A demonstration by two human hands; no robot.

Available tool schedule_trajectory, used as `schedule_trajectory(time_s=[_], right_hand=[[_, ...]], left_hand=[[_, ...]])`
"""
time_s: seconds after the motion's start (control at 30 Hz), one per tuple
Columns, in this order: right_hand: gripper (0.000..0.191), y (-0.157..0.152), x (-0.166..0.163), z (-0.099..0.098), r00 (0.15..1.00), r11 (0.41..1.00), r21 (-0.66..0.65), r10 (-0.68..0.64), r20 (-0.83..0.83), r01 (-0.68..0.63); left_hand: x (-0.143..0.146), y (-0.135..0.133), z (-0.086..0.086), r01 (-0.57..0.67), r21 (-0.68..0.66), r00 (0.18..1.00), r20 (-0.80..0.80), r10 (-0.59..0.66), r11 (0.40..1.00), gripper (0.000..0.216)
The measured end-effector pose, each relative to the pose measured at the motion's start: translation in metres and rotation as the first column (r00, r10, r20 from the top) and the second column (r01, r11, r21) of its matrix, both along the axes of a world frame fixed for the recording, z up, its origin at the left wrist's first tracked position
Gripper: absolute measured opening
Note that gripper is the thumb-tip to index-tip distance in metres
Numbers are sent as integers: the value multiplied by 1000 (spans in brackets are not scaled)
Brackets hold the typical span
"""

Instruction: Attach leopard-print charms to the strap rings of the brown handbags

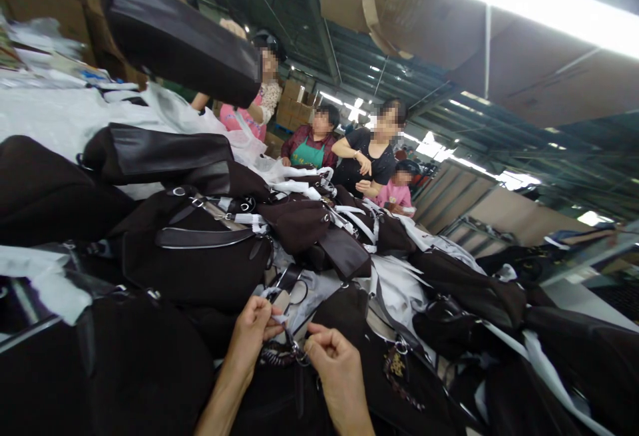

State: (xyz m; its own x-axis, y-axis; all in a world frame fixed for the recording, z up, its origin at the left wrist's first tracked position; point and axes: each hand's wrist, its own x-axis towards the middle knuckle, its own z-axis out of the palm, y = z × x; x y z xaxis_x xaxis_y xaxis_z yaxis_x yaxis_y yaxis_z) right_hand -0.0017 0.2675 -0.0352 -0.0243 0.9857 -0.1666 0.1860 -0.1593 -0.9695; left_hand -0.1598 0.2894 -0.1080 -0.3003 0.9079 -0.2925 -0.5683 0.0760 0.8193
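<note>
My left hand (252, 333) and my right hand (334, 366) meet low in the middle of the head view, both pinching small metal hardware with a chain (282, 355) on a dark brown handbag (309, 396). The left fingers also touch a strip of white wrapping paper (277, 316). What exactly each fingertip grips is partly hidden by the fingers. A gold charm (397, 364) hangs on the bag just right of my right hand.
Several dark brown handbags (200, 249) with paper-wrapped straps (349, 216) are heaped across the table. A black bag (180, 36) is held up at upper left. Several co-workers (369, 150) stand at the far side. Cardboard boxes (294, 103) are stacked behind.
</note>
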Motion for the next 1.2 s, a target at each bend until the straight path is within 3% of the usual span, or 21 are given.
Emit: schedule_trajectory(time_s=[0.73,1.03,1.13,1.2], right_hand=[[16,2,1,-3,998,999,34,4,59,-6],[17,2,1,-5,1000,999,43,-8,30,7],[15,1,1,-3,999,1000,29,4,55,-6],[14,1,1,-2,997,999,34,20,76,-22]], left_hand=[[0,-2,10,-4,-31,999,-49,3,1000,51],[1,0,4,3,-16,996,-84,-5,1000,44],[0,-5,12,53,-16,993,-106,-55,998,42],[-2,-11,21,194,29,971,-151,-187,981,38]])
